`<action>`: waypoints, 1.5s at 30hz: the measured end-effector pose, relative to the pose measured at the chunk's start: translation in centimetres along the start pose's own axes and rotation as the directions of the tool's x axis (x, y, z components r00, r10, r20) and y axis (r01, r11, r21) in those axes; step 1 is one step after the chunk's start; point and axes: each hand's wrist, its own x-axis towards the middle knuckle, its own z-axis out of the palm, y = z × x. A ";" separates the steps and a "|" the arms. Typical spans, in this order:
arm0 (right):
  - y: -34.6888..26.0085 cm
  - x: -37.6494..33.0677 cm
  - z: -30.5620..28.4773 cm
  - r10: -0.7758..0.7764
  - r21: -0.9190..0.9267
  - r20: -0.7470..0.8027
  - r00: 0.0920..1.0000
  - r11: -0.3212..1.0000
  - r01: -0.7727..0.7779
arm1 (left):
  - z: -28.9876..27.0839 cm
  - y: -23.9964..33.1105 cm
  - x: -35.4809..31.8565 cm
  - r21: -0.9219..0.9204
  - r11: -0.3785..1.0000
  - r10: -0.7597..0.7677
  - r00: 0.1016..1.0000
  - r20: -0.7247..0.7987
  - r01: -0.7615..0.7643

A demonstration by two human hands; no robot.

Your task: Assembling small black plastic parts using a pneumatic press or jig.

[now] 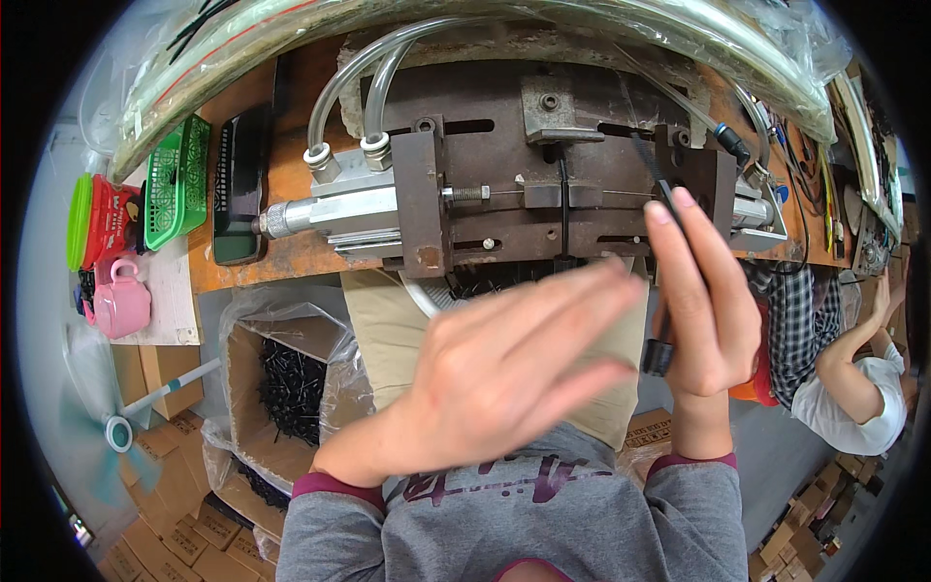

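My right hand [713, 315] is closed on a slim black strip [662, 186], which juts up past the fingertips. A thicker black end [658, 357] shows below, beside the palm. My left hand [519, 359], smeared by motion, has its fingers stretched out and the thumb apart, with nothing visible in it. It hovers above my lap, in front of a dark metal fixture [504, 228]. Another thin black strip [564, 199] lies across the small block [538, 194] at the middle of that fixture. Whether the two strips are the same kind, I cannot tell.
Left of the fixture stand a black tray [230, 247], a green basket [199, 184] and a pink cup [124, 303]. Below is a plastic-lined box [242, 412] of black pieces. A fan [118, 434] stands at far left. Another person [853, 398] sits at right.
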 end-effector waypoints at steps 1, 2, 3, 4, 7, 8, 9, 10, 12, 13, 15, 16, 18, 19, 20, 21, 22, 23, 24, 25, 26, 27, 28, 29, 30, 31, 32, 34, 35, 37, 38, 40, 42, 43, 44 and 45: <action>-0.2 0.2 0.2 -0.037 0.001 -0.004 0.999 0.999 0.037 | 0.0 0.4 -0.2 -0.125 0.992 0.002 1.000 -0.022 -0.004; -0.5 0.2 0.3 -0.050 0.009 -0.009 0.999 0.999 0.050 | -0.2 0.8 -0.4 -0.153 0.988 0.027 0.999 -0.023 -0.030; -0.3 0.4 0.6 -0.083 0.001 -0.008 0.997 0.997 0.083 | -0.3 1.0 -0.5 -0.182 0.982 0.052 0.998 -0.024 -0.056; -0.1 0.5 0.7 -0.083 0.000 -0.019 0.996 0.997 0.083 | -0.4 1.0 -0.4 -0.174 0.983 0.046 0.999 -0.022 -0.050; 0.4 0.4 0.5 0.013 0.065 -0.062 0.998 0.998 -0.009 | -0.8 1.3 -0.4 0.099 0.994 0.048 0.999 -0.003 -0.048; 0.4 0.1 0.5 0.108 0.142 -0.091 0.990 0.985 -0.095 | -0.6 0.9 -0.7 0.200 0.978 0.056 0.998 0.005 -0.056; 0.4 0.0 0.6 0.209 0.235 -0.112 0.972 0.956 -0.178 | -0.4 0.4 -0.7 0.248 0.967 0.058 0.998 0.001 -0.056; 0.3 -0.3 0.4 0.302 0.325 -0.099 0.948 0.910 -0.256 | -0.1 -0.1 -0.6 0.288 0.956 0.063 0.998 -0.001 -0.060; 0.2 -0.5 -0.6 0.457 0.526 -0.003 0.889 0.757 -0.388 | 0.6 -1.1 -0.6 0.335 0.940 0.064 0.998 -0.004 -0.059; 0.1 -0.4 -1.1 0.523 0.586 0.067 0.850 0.668 -0.458 | 0.7 -1.2 -0.5 0.393 0.915 0.077 0.996 0.039 -0.086; 0.0 -0.4 -1.9 0.622 0.674 0.220 0.752 0.461 -0.578 | 0.9 -1.4 -0.2 0.502 0.853 0.093 0.988 0.125 -0.144; 0.1 -0.7 -1.7 0.653 0.726 0.224 0.724 0.384 -0.571 | 0.8 -1.6 0.0 0.511 0.847 0.093 0.987 0.128 -0.145; 0.5 -1.0 -2.2 0.665 0.786 0.294 0.687 0.240 -0.569 | 0.7 -1.8 0.4 0.529 0.836 0.093 0.987 0.132 -0.149; 0.6 -0.7 -1.9 0.674 0.819 0.278 0.685 0.206 -0.535 | 0.5 -1.8 0.6 0.535 0.832 0.090 0.987 0.132 -0.147; 0.8 -0.7 -2.2 0.620 0.815 0.309 0.721 0.217 -0.537 | 0.5 -1.7 0.6 0.540 0.829 0.087 0.987 0.133 -0.145; 1.0 -0.7 -2.6 0.564 0.811 0.341 0.753 0.229 -0.539 | 0.3 -1.6 0.6 0.546 0.825 0.084 0.988 0.132 -0.143; 0.0 0.0 -2.6 0.588 0.819 0.327 0.740 0.214 -0.532 | 0.2 -1.6 0.4 0.542 0.829 0.072 0.987 0.141 -0.138; -0.6 0.3 -2.8 0.612 0.827 0.315 0.726 0.198 -0.526 | -0.2 -1.5 0.5 0.524 0.842 0.047 0.985 0.164 -0.127; -0.7 0.1 -3.1 0.619 0.816 0.322 0.716 0.202 -0.542 | -0.6 -1.3 0.7 0.507 0.855 0.021 0.982 0.186 -0.114; -0.9 -0.2 -3.4 0.626 0.802 0.330 0.707 0.208 -0.559 | -1.2 -0.9 0.8 0.485 0.869 -0.008 0.978 0.208 -0.096; -0.9 -0.8 -3.9 0.620 0.789 0.342 0.707 0.220 -0.574 | -2.2 -0.5 1.2 0.392 0.917 -0.023 0.969 0.246 -0.078; -0.7 -1.3 -4.1 0.613 0.775 0.354 0.707 0.231 -0.589 | -3.2 -0.5 1.7 0.414 0.901 0.065 0.984 0.166 -0.129; -1.0 -1.2 -4.0 0.612 0.844 0.297 0.733 0.191 -0.502 | -4.2 -0.8 2.6 0.434 0.881 0.164 0.982 0.094 -0.189; -1.0 -1.4 -3.7 0.594 0.842 0.302 0.746 0.201 -0.501 | -5.4 -1.4 4.0 0.497 0.837 0.255 0.967 0.015 -0.229; -1.0 -1.6 -3.5 0.577 0.840 0.307 0.757 0.211 -0.501 | -6.6 -2.0 5.3 0.561 0.790 0.340 0.938 -0.063 -0.248; -0.8 -2.1 -3.2 0.526 0.813 0.311 0.792 0.285 -0.508 | -8.3 -2.6 7.0 0.663 0.714 0.385 0.917 -0.102 -0.225; -0.6 -2.4 -3.0 0.469 0.788 0.313 0.825 0.357 -0.502 | -10.2 -3.1 8.6 0.756 0.629 0.427 0.893 -0.142 -0.181; -0.2 -2.3 -2.4 0.313 0.563 0.265 0.912 0.717 -0.410 | -12.5 -2.8 11.5 0.726 0.687 0.284 0.927 -0.244 -0.019; -0.8 -1.6 -2.3 0.271 0.444 0.253 0.929 0.820 -0.361 | -13.1 -3.3 12.6 0.707 0.705 0.208 0.938 -0.278 0.053; -1.2 -1.1 -1.1 0.194 0.415 0.229 0.954 0.867 -0.276 | -13.9 -4.6 14.6 0.771 0.620 0.142 0.945 -0.293 0.146; -1.4 -0.8 -0.8 0.163 0.377 0.270 0.949 0.889 -0.261 | -14.0 -5.0 15.2 0.775 0.602 0.079 0.952 -0.297 0.192; -1.6 -0.8 0.3 0.126 0.337 0.313 0.941 0.912 -0.234 | -13.7 -5.2 16.2 0.782 0.557 -0.049 0.951 -0.304 0.279; -2.0 -0.5 0.6 0.114 0.293 0.339 0.934 0.930 -0.220 | -13.6 -5.6 15.8 0.798 0.562 0.015 0.962 -0.273 0.218; -2.1 -0.4 0.6 0.111 0.270 0.354 0.929 0.939 -0.215 | -13.7 -5.8 15.7 0.805 0.563 0.046 0.966 -0.255 0.185; -2.2 -0.2 0.7 0.107 0.248 0.357 0.928 0.947 -0.204 | -13.9 -5.8 16.3 0.741 0.611 -0.086 0.954 -0.286 0.277; -2.4 -0.1 0.6 0.101 0.226 0.360 0.927 0.955 -0.192 | -13.9 -5.6 16.0 0.648 0.716 -0.076 0.952 -0.298 0.260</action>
